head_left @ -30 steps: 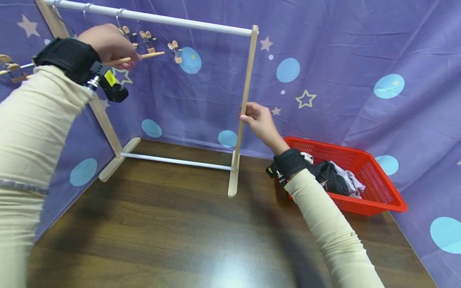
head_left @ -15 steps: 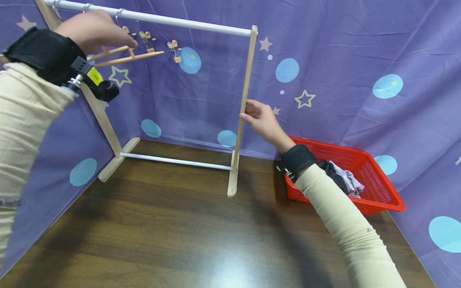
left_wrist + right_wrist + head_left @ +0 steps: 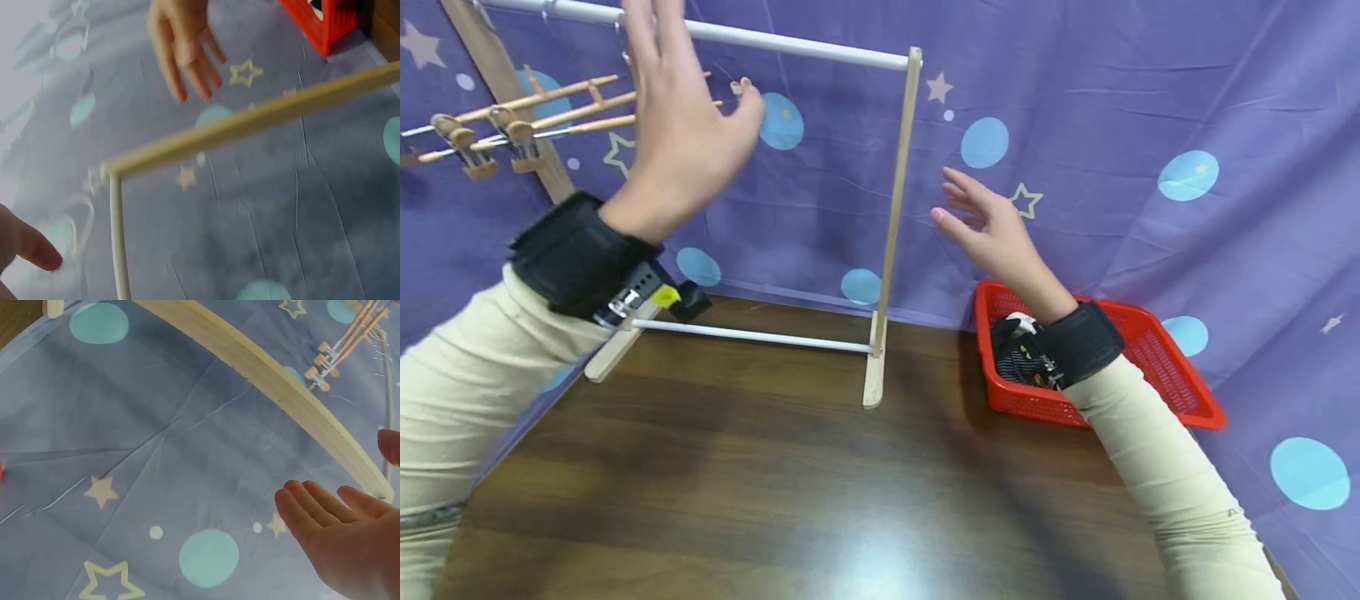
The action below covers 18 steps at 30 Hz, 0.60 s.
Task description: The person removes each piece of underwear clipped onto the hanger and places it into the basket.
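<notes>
In the head view my left hand (image 3: 685,137) is raised in front of the rack's white top rail (image 3: 797,47), fingers straight and thumb spread, holding nothing. Behind and left of it hang several wooden clip hangers (image 3: 602,123); the hand hides parts of them. My right hand (image 3: 996,229) is in the air right of the rack's wooden post (image 3: 897,200), apart from it, its fingers loosely extended. The right wrist view has that same hand (image 3: 350,544) beside the post, with the hangers (image 3: 353,337) farther off. Only the left thumb side (image 3: 28,240) shows in the left wrist view.
A red plastic basket (image 3: 1172,358) with dark and white cloth items stands right of the rack, partly behind my right forearm. The rack's lower white bar (image 3: 752,335) runs just above the brown wooden table (image 3: 760,467). A purple curtain (image 3: 1097,108) hangs behind.
My left hand has come away from the hangers, moving right with its fingers now straightened upward. My right hand has let go of the post and moved right.
</notes>
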Motion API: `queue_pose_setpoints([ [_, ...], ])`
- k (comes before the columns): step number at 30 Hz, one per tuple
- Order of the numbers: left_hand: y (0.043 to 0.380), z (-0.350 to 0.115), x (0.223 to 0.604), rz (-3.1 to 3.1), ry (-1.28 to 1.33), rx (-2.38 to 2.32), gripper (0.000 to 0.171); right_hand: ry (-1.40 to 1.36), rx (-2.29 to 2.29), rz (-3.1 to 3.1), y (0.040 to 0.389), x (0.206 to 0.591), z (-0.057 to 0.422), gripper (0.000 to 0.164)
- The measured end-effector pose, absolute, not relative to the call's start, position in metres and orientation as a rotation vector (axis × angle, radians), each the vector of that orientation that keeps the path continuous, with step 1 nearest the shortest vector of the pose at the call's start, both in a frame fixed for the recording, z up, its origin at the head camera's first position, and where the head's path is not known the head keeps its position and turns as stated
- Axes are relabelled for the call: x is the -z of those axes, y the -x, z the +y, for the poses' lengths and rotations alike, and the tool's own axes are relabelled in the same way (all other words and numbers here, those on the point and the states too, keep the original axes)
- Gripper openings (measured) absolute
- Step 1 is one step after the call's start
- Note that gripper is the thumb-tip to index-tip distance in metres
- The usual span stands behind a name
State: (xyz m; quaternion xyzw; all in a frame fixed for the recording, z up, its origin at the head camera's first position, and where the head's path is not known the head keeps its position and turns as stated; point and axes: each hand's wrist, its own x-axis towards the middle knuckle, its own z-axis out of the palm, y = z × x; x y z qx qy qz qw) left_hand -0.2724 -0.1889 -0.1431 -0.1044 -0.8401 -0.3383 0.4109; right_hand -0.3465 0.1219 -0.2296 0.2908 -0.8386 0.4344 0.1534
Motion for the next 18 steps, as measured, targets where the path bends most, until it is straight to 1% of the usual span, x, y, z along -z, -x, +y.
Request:
queue_pose_setpoints([
  [3,0.268,-0.169,0.165,-2.027,0.419,0.857,0.072,-0.824,-1.188,-2.392,0.336,0.235,0.129,0.061],
  [9,0.261,-0.143,0.221,-2.112,0.614,0.986,0.065,-0.822,-1.008,-2.345,0.318,0.261,0.136,0.065],
  [18,0.275,-0.137,0.298,-2.404,0.695,1.145,0.065,-0.858,-0.917,-2.494,0.305,0.317,0.124,0.077],
])
